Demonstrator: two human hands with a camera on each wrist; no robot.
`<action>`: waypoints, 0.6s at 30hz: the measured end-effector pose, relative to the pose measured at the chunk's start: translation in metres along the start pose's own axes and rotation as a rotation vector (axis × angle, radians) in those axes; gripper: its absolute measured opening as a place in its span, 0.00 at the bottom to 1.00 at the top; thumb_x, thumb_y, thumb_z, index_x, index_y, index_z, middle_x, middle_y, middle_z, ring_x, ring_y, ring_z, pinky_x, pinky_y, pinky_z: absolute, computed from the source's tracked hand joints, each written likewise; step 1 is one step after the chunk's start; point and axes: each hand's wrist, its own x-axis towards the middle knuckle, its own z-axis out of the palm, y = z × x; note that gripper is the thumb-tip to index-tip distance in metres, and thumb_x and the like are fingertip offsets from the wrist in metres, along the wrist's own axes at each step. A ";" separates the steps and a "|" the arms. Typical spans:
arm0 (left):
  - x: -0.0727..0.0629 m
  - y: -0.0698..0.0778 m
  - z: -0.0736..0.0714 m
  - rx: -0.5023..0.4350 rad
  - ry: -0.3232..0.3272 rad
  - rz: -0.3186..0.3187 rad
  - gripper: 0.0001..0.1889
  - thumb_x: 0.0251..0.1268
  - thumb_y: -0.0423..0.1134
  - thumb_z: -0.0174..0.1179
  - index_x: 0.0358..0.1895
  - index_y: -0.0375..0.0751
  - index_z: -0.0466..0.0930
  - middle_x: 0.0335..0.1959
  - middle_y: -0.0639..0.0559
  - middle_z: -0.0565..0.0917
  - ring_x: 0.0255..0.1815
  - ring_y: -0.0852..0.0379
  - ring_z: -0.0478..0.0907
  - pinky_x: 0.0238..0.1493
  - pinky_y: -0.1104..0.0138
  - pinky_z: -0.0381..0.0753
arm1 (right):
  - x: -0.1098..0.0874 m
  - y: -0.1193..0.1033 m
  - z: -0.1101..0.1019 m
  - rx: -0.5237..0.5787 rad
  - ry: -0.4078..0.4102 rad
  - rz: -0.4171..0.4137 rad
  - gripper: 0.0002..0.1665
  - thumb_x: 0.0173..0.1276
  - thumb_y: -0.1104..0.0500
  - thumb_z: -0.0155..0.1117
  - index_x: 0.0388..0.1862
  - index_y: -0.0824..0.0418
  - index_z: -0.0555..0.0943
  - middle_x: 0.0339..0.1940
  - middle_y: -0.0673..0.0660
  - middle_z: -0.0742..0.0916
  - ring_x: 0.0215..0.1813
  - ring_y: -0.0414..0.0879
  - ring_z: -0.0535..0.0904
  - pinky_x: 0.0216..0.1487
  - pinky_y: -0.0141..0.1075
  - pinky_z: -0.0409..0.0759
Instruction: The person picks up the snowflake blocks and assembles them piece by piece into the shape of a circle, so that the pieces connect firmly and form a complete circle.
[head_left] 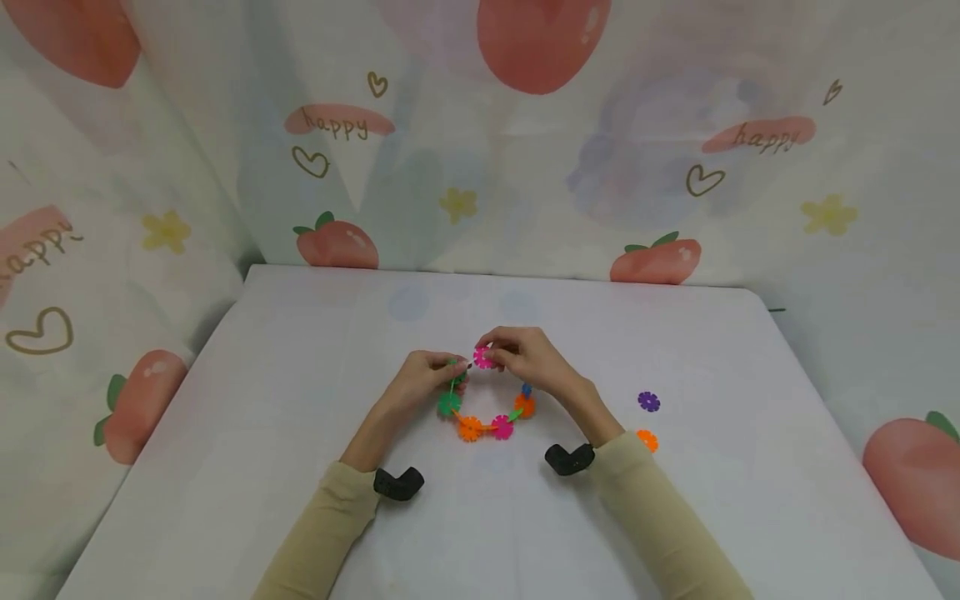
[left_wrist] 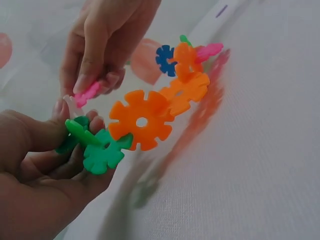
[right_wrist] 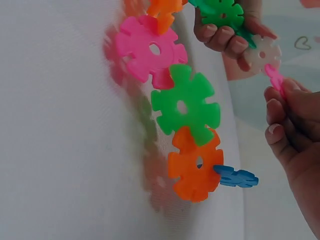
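Note:
My left hand grips one end of a curved chain of notched plastic flower discs, its fingers at the green discs and a white disc. Between the thumb and fingers of my right hand is a pink disc. In the right wrist view, its edge meets the white disc's rim; how deep the notches engage, I cannot tell. The chain runs on through an orange disc, another pink disc, a light green disc and an orange disc to a blue disc at its free end.
A loose purple disc lies on the white table right of my right forearm. Nearer, another orange disc is partly hidden by the sleeve. Printed cloth walls stand behind and beside the table. Black wrist devices sit at both cuffs.

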 end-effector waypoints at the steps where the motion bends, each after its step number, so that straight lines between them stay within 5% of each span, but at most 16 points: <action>1: 0.000 0.000 0.001 0.007 -0.001 0.007 0.16 0.74 0.38 0.63 0.52 0.26 0.85 0.31 0.44 0.89 0.32 0.57 0.84 0.47 0.67 0.84 | 0.000 0.000 -0.001 0.005 -0.003 0.014 0.10 0.76 0.67 0.61 0.49 0.60 0.87 0.30 0.54 0.87 0.34 0.59 0.82 0.34 0.33 0.79; 10: -0.002 0.001 0.007 0.044 -0.029 0.019 0.14 0.75 0.36 0.61 0.51 0.26 0.85 0.33 0.38 0.89 0.30 0.57 0.84 0.42 0.68 0.85 | -0.002 0.002 -0.001 -0.013 -0.038 0.046 0.10 0.76 0.66 0.61 0.49 0.59 0.88 0.31 0.55 0.87 0.31 0.49 0.79 0.34 0.33 0.79; 18: -0.002 0.001 -0.001 -0.040 0.009 -0.011 0.20 0.78 0.40 0.59 0.61 0.28 0.77 0.45 0.36 0.89 0.43 0.49 0.91 0.66 0.56 0.79 | -0.016 0.011 -0.021 -0.014 0.074 0.045 0.15 0.77 0.59 0.63 0.58 0.63 0.84 0.35 0.62 0.90 0.36 0.57 0.85 0.38 0.35 0.82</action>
